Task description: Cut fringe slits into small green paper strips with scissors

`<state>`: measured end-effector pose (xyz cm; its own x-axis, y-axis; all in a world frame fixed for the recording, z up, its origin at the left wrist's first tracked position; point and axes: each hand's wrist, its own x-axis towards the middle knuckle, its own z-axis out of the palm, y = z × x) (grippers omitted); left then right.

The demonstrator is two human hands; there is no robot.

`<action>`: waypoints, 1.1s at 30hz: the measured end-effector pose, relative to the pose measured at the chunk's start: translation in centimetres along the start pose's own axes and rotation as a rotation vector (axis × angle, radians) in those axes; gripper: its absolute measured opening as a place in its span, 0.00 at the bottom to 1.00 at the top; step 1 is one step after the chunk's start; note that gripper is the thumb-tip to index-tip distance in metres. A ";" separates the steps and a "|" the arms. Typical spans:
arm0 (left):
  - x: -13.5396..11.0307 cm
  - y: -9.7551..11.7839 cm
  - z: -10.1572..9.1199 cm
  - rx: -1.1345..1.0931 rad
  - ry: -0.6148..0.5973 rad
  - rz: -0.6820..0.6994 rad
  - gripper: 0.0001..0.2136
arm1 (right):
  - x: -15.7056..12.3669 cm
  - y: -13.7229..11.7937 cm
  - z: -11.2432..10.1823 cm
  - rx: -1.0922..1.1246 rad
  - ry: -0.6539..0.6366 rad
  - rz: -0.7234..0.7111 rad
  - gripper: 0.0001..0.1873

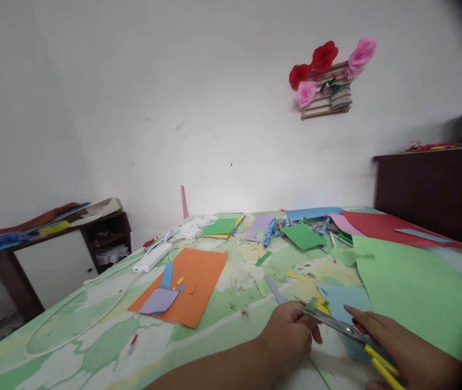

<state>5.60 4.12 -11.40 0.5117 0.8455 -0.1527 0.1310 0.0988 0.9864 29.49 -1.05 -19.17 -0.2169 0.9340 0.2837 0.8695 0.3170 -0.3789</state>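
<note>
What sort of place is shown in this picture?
Probably a craft corner in a room: coloured paper sheets lie on the table, the right hand holds scissors, and flower decorations hang on the wall.

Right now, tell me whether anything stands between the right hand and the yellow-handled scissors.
Nothing visible does: the right hand has the yellow-handled scissors in its grasp. The left hand is at the blade end, not between the two.

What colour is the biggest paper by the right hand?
Light green paper, clearest in the head view.
</note>
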 end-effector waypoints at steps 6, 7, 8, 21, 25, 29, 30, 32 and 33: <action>-0.3 0.2 -0.2 0.070 -0.001 0.070 0.11 | 0.0 -1.0 -0.8 0.075 0.041 -0.028 0.40; -0.4 0.2 -0.2 0.078 -0.007 0.106 0.11 | 0.0 -1.3 -1.1 0.088 0.040 -0.028 0.40; -0.4 0.3 -0.3 0.085 -0.015 0.146 0.11 | 0.0 -1.5 -1.3 0.097 0.036 -0.030 0.39; -0.8 0.3 -0.6 0.151 -0.030 0.231 0.10 | 0.1 -1.8 -1.1 0.035 0.073 -0.025 0.38; -1.0 0.7 -0.5 0.174 -0.018 0.197 0.11 | -0.2 -1.3 -0.8 -0.012 0.042 -0.010 0.40; -1.3 1.1 -0.3 0.149 -0.018 0.104 0.14 | -0.3 -1.1 -0.7 -0.058 -0.015 0.008 0.41; -1.4 1.2 -0.2 0.144 -0.025 0.090 0.14 | -0.2 -1.2 -0.6 -0.064 -0.021 0.019 0.41; -1.4 1.3 -0.2 0.136 -0.043 0.068 0.15 | -0.2 -1.2 -0.4 -0.066 -0.020 0.031 0.41; -1.4 1.3 -0.2 0.131 -0.049 0.057 0.15 | -0.2 -1.1 -0.3 -0.063 -0.014 0.031 0.41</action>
<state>4.89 3.12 -9.85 0.5617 0.8210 -0.1021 0.2081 -0.0208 0.9779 28.67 -1.61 -18.48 -0.1956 0.9455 0.2604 0.9018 0.2778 -0.3312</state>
